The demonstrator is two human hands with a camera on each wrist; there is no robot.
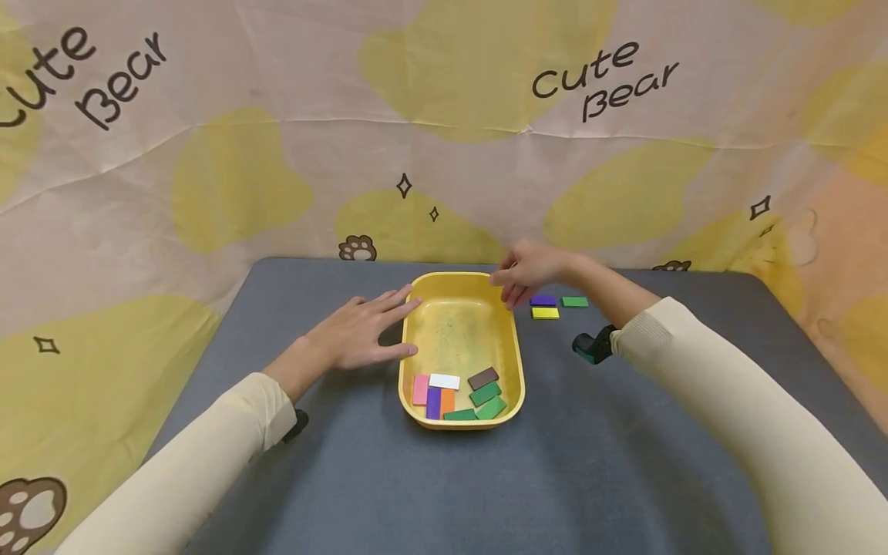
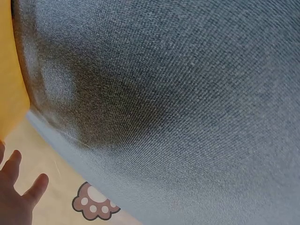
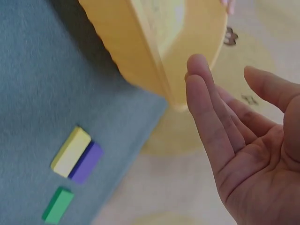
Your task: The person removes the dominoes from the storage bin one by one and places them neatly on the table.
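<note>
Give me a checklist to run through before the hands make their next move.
1. Right hand empty: ok, the right wrist view shows it open with nothing held.
2. Left hand empty: ok, it is spread at the left rim of the tray.
3. Tray open side up: ok.
4. Room inside: ok, its far part is bare.
5. Nothing left outside: not ok; a purple block, a yellow block and a green block lie on the table to its right.
6. Tray firmly held: cannot tell; how either hand presses it is unclear.

Behind the grey-blue bench (image 1: 416,489) hangs a creased, pale pinkish cloth (image 1: 458,166) with yellow patches (image 1: 239,177), brown paw prints (image 1: 358,250) and dark "Cute Bear" lettering (image 1: 586,75).
</note>
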